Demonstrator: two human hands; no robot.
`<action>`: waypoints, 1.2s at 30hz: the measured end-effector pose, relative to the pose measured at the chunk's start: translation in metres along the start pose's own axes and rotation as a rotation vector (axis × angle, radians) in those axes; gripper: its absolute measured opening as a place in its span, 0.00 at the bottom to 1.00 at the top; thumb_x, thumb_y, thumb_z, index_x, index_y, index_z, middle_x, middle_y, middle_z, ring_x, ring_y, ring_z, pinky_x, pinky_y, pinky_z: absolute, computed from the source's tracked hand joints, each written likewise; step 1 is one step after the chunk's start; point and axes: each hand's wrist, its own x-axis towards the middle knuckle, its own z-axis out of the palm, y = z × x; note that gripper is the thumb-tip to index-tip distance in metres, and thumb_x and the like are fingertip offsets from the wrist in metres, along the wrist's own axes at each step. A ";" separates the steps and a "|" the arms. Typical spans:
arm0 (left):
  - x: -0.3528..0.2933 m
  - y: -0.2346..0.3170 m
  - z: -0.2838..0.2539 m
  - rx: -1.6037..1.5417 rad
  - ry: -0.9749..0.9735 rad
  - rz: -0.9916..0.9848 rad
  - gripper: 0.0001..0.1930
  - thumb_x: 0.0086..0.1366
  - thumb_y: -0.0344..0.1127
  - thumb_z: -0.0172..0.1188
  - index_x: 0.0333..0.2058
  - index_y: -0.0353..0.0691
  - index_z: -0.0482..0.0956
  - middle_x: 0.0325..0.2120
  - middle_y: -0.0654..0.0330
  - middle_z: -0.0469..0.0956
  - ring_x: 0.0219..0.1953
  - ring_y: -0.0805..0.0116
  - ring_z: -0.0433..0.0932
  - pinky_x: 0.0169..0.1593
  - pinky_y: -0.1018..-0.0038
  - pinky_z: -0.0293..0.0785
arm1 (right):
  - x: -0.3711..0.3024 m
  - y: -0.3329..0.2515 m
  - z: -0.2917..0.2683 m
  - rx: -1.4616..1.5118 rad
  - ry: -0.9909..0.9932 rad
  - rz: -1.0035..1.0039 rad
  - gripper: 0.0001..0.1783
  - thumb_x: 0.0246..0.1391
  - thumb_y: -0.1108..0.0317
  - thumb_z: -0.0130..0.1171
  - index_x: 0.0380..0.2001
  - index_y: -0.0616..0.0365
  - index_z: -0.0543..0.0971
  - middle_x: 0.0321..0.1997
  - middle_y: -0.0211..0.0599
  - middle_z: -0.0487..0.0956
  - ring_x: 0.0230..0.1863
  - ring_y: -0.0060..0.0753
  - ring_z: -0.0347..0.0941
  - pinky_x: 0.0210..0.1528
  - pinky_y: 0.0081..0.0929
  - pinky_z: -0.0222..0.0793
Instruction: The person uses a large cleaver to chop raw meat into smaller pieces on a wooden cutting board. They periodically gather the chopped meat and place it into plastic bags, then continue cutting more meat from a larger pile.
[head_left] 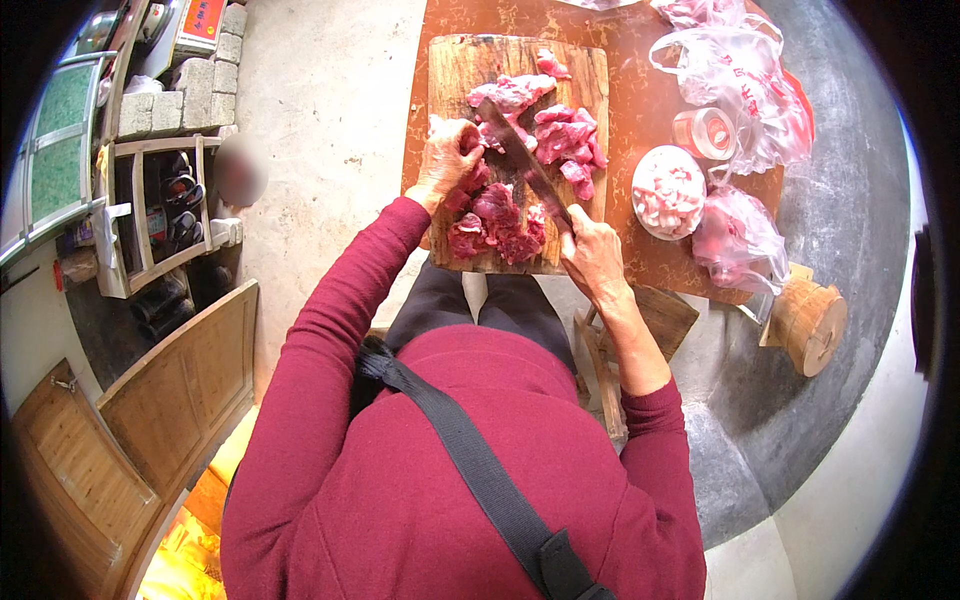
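Observation:
A wooden cutting board (450,75) lies on the brown table, with several pieces of raw red meat (497,215) spread over it. My right hand (592,257) grips the handle of a knife (527,160), at the board's right edge. Its dark, stained blade slants up and left across the middle of the board, over a piece of meat. At the board's left side, my left hand (447,157) has curled fingers closed on a piece of meat (472,180), close to the blade. More meat (568,140) lies right of the blade.
On the brown table (630,95), right of the board, stand a white bowl (668,193) of pale pink chunks and a clear round container (704,133). Plastic bags (740,240) lie around them. A wooden stool (665,320) and a round log (808,325) stand below.

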 end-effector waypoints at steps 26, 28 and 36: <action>-0.010 -0.012 0.016 -0.037 -0.056 0.235 0.10 0.44 0.25 0.61 0.29 0.42 0.80 0.27 0.54 0.76 0.35 0.54 0.75 0.39 0.64 0.73 | 0.088 -0.037 0.039 -0.173 -0.099 -0.059 0.07 0.51 0.69 0.48 0.31 0.62 0.68 0.22 0.58 0.75 0.29 0.59 0.75 0.30 0.50 0.69; -0.009 -0.009 0.011 -0.012 -0.085 0.178 0.10 0.45 0.24 0.60 0.29 0.43 0.80 0.28 0.53 0.75 0.34 0.52 0.75 0.39 0.64 0.73 | 0.090 -0.038 0.038 -0.179 -0.086 -0.067 0.05 0.46 0.74 0.47 0.29 0.62 0.68 0.23 0.56 0.76 0.29 0.57 0.76 0.31 0.47 0.72; -0.005 0.006 -0.016 0.027 0.145 0.234 0.10 0.53 0.25 0.59 0.35 0.38 0.74 0.27 0.53 0.74 0.30 0.57 0.77 0.33 0.69 0.73 | 0.033 0.013 0.025 -0.215 -0.150 -0.038 0.06 0.53 0.69 0.47 0.31 0.61 0.66 0.18 0.57 0.73 0.25 0.59 0.73 0.26 0.50 0.68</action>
